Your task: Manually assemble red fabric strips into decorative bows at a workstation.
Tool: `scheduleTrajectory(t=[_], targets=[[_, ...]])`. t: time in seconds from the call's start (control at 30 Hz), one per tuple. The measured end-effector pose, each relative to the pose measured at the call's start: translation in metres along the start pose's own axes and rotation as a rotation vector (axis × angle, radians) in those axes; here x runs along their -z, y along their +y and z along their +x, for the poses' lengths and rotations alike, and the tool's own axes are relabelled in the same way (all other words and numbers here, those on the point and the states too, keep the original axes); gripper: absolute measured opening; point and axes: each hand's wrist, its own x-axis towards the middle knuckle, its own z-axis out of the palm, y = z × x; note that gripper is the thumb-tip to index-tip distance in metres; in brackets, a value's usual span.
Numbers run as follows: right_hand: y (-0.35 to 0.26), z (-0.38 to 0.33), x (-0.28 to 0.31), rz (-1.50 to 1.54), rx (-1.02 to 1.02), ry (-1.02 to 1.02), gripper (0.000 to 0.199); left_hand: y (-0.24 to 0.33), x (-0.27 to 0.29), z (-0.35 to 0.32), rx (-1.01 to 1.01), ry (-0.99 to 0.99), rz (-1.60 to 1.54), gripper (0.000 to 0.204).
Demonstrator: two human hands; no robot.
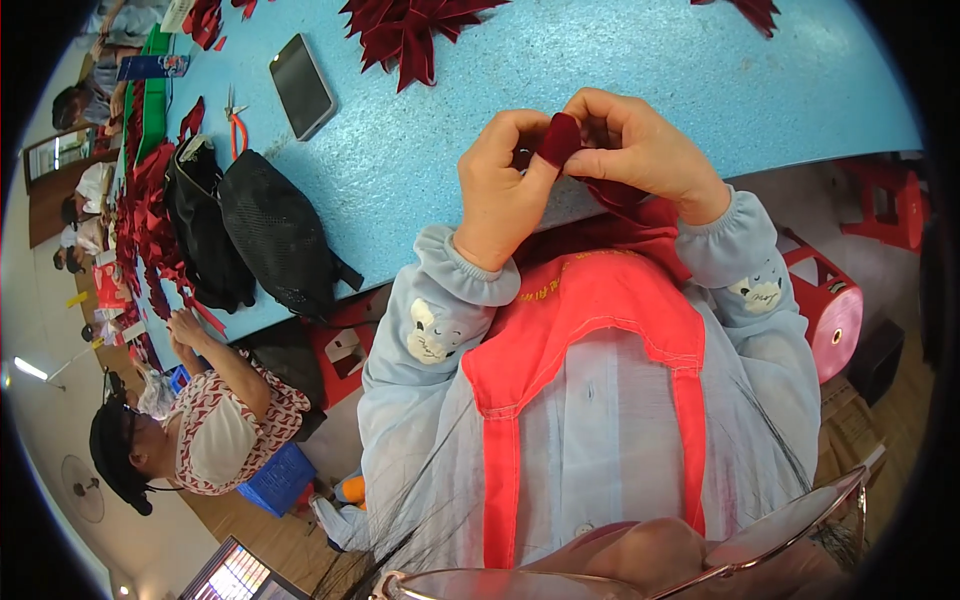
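Observation:
My left hand [503, 185] and my right hand [640, 145] meet over the near edge of the light blue table [620, 60]. Together they pinch a small piece of dark red ribbon [559, 138], folded between thumbs and fingertips. More dark red ribbon [625, 195] trails down from under my right hand toward my red apron [590, 300]. Both wrists wear pale blue sleeve covers.
A dark phone [301, 85] lies on the table beside a pile of folded red ribbon pieces [410, 30]. Two black bags [250, 230] and orange-handled pliers [235, 125] sit at left. A co-worker [200, 420] sits at lower left. Red stools [830, 300] stand at right.

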Motion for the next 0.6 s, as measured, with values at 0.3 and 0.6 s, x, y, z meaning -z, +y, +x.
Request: scheduleTrajectory(t=[0.3, 0.6], targets=[[0.007, 0.003, -0.002, 0.009, 0.006, -0.102, 0.024, -0.014, 0.005, -0.002, -0.204, 0.03, 0.062, 0.008], [0.003, 0.004, -0.008, -0.113, 0.071, -0.165, 0.034, 0.002, 0.008, -0.002, 0.194, -0.024, -0.267, 0.011]])
